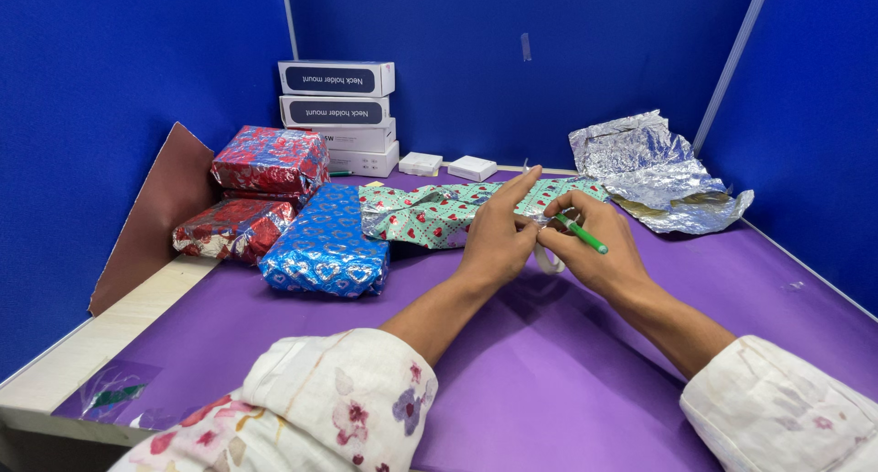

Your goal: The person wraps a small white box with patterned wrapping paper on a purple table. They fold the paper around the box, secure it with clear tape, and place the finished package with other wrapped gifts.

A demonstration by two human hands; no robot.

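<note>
Green-handled, the pen (580,233) lay pinched in the right hand (594,243), its long axis running from far left to near right, tip end toward the left hand (498,234). Both hands met over a roll of clear tape (549,258), the left one's fingers loosely extended and picking at the strip, just near of the green heart-print wrapping paper (430,214) at mid-table. By my judgement, a tape end was being freed; pulling it clear would need a firm pinch.
</note>
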